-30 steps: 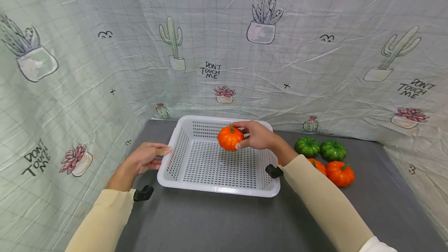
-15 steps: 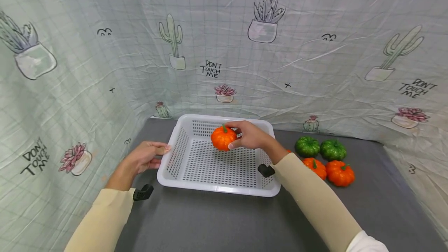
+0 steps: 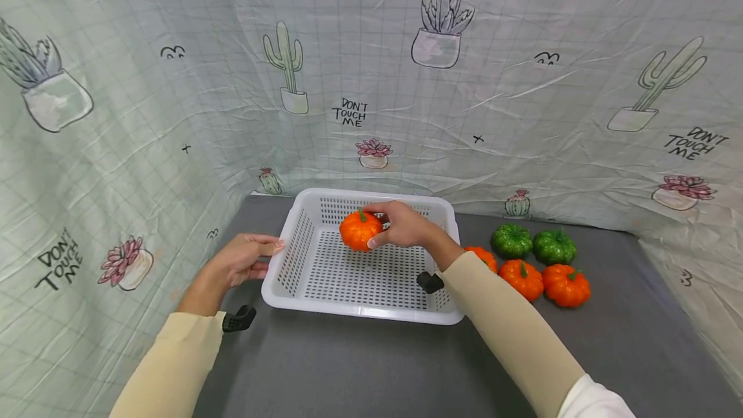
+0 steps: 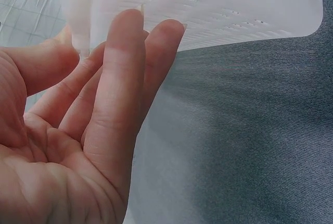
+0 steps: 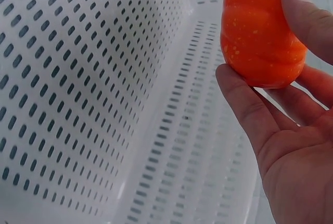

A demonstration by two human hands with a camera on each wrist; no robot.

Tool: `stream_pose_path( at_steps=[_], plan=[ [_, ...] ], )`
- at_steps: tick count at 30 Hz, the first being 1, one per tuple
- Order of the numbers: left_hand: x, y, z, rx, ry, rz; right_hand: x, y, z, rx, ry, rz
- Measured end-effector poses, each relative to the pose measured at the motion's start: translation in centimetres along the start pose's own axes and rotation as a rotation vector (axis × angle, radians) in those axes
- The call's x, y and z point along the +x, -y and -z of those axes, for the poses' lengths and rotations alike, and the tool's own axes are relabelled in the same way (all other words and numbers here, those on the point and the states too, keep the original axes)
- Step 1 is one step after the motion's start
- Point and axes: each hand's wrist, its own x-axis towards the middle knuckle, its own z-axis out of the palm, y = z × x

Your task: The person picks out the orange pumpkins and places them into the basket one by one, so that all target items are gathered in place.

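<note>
My right hand (image 3: 397, 226) grips a small orange pumpkin (image 3: 360, 231) with a green stem. It holds the pumpkin above the floor of a white perforated plastic basket (image 3: 360, 312), near the far wall. In the right wrist view the thumb and fingers (image 5: 244, 104) curl round the pumpkin (image 5: 260, 31) over the slotted basket floor (image 5: 78, 78). My left hand (image 3: 244, 260) rests at the basket's left rim. Its fingers (image 4: 125, 67) are nearly straight against the white basket wall (image 4: 218, 0).
The basket sits on a grey cloth table (image 3: 348, 366). To its right lie two green pumpkins (image 3: 511, 240) (image 3: 554, 247) and three orange ones (image 3: 482, 257) (image 3: 522, 278) (image 3: 565, 284). A cactus-print curtain (image 3: 174, 115) walls the table on the left, back and right.
My right hand has carried the orange pumpkin leftward over the basket. The left hand has stayed at the rim.
</note>
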Motion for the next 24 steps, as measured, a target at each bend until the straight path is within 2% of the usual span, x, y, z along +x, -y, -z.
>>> stream_pose_path(
  at_steps=[24],
  plan=[
    [-0.1, 0.0, 0.0, 0.004, 0.001, 0.004, 2.1, 1.2, -2.6, 0.045, -0.033, -0.044]
  ],
)
